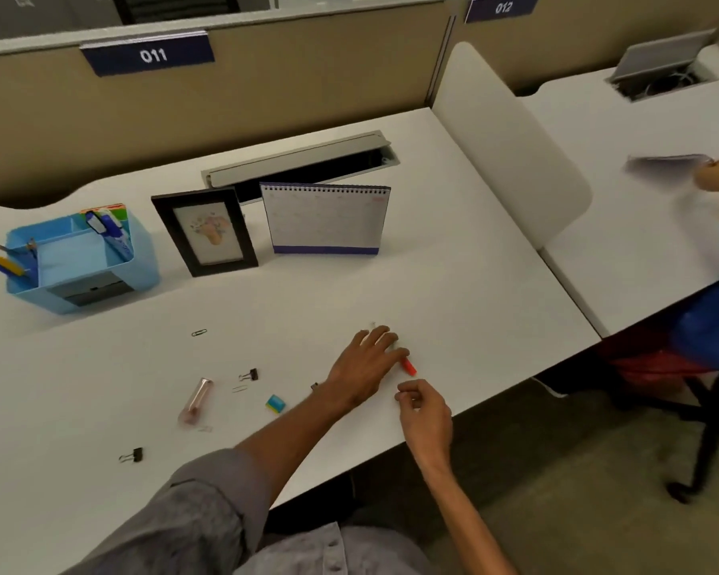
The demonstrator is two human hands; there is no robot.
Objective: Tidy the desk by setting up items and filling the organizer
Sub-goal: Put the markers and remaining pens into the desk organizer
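Reach is what the coming move turns on: the red marker (409, 366) lies toward the near right part of the desk (432, 263), while the blue organizer (146, 263) it probably belongs in stands well apart at the far left. The left hand (364, 363) has crossed over to the right, and its fingers, fairly straight and a little spread, are laid on the marker, covering the far part of it. Only the red end shows, just past the fingertips. The marker's long axis seems to run diagonally, from far left to near right. The right hand (424, 408) hovers just near of the marker with its fingers curled and the thumb meeting the forefinger. Whether it pinches something small cannot be told. Both hands are close, but the left already touches the marker and sits on the organizer's side, so it looks the better carrier.
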